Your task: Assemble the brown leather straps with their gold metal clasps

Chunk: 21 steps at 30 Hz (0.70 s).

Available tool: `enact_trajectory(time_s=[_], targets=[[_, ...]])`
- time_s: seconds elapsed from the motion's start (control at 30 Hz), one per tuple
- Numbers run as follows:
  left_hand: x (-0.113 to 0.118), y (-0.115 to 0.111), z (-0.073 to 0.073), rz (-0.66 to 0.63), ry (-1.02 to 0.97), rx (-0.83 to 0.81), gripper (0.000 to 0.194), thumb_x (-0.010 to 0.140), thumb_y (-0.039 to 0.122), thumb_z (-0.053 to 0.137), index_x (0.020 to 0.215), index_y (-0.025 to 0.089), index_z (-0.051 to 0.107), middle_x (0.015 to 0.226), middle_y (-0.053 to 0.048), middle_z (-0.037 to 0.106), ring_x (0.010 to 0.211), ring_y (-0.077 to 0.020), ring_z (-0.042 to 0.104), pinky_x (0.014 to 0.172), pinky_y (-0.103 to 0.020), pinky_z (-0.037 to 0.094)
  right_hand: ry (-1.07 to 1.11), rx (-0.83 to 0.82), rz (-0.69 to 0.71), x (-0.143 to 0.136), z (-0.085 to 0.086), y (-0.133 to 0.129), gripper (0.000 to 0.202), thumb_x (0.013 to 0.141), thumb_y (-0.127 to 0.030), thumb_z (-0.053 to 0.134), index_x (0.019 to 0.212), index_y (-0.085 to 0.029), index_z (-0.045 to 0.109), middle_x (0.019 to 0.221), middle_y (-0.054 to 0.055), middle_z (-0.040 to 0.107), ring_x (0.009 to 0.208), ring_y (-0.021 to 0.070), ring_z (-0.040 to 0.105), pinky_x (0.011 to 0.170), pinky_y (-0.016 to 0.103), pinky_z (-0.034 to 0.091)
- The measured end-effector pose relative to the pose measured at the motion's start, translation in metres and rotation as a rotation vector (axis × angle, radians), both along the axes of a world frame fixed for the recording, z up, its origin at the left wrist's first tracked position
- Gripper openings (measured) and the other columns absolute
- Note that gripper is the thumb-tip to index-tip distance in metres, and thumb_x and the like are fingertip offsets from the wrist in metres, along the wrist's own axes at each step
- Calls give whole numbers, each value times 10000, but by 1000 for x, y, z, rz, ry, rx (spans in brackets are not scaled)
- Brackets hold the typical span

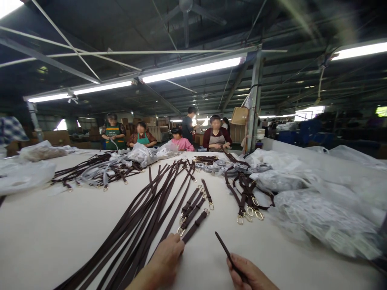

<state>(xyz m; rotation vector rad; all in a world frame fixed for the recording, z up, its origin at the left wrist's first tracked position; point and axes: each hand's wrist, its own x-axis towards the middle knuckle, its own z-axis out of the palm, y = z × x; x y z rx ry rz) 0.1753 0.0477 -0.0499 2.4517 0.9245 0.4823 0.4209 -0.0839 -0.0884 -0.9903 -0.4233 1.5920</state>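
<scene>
My left hand [165, 257] rests on the white table [60, 225], fingers closed over the near end of a short dark brown strap [195, 225] with a gold clasp. In my right hand [249, 276] I pinch a thin dark strap end [224, 249] that points up and to the left. A long fan of dark brown straps [145, 217] runs from the near left toward the far middle. Just past my left hand lie several short straps with gold buckles [196, 201].
Clear plastic bags [317, 209] of parts pile along the right side. Another bunch of clasped straps [246, 197] lies at centre right, and more straps [90, 171] and bags [142, 155] sit far left. Several people [216, 135] work at the table's far end.
</scene>
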Motion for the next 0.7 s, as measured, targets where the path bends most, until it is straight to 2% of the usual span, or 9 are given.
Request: enact_trajectory(time_s=[0.1,0.2,0.27,0.33,0.43,0.53,0.6,0.7], targets=[[-42,-15,17,6,185,-43,205,649,42,481,670,217,586,813,-57,626,804,-229,538,759,-337,408,7,20,26,0,1,2,376,695,-470,776,768,-146,600,495,-76,476,361,4,298,361,136,161],[-53,-25,33,93,172,-107,145,684,114,522,602,221,576,692,-36,591,720,-213,524,771,-346,413,-3,33,34,-1,6,3,352,717,-446,765,772,-141,597,502,-81,468,366,-2,282,368,136,160],[-37,-30,36,166,45,-110,113,704,158,567,613,225,577,713,-48,576,763,-237,527,836,-387,409,-8,46,46,-2,9,2,335,730,-424,760,779,-134,598,509,-81,467,368,-9,268,371,135,155],[-6,-32,31,233,-132,-148,119,680,169,636,606,224,560,745,-61,552,843,-278,528,921,-449,380,-8,54,57,-2,11,1,332,731,-416,762,776,-131,597,511,-83,464,367,-12,258,372,137,148],[52,-32,17,300,-310,-230,268,608,134,723,541,227,480,696,-39,464,929,-331,515,1013,-529,307,-19,48,65,-1,11,-1,341,734,-434,754,769,-136,592,501,-87,454,360,-10,254,371,141,144],[97,-26,2,343,-404,-279,381,571,22,708,495,231,398,645,4,363,983,-332,501,1058,-515,265,-20,41,66,0,9,-2,364,711,-453,767,769,-140,591,494,-89,455,356,-5,267,371,143,147],[111,-22,-5,354,-465,-338,388,597,-24,656,477,225,384,634,18,324,952,-292,503,1045,-463,288,-15,44,66,0,9,-3,374,697,-456,777,762,-139,589,496,-86,461,358,-6,276,371,143,147],[108,-13,-6,319,-537,-492,324,689,50,635,480,202,441,629,19,335,796,-205,485,881,-334,396,-10,40,64,-1,11,-2,376,703,-457,773,770,-136,590,506,-78,478,364,-8,286,374,138,150]])
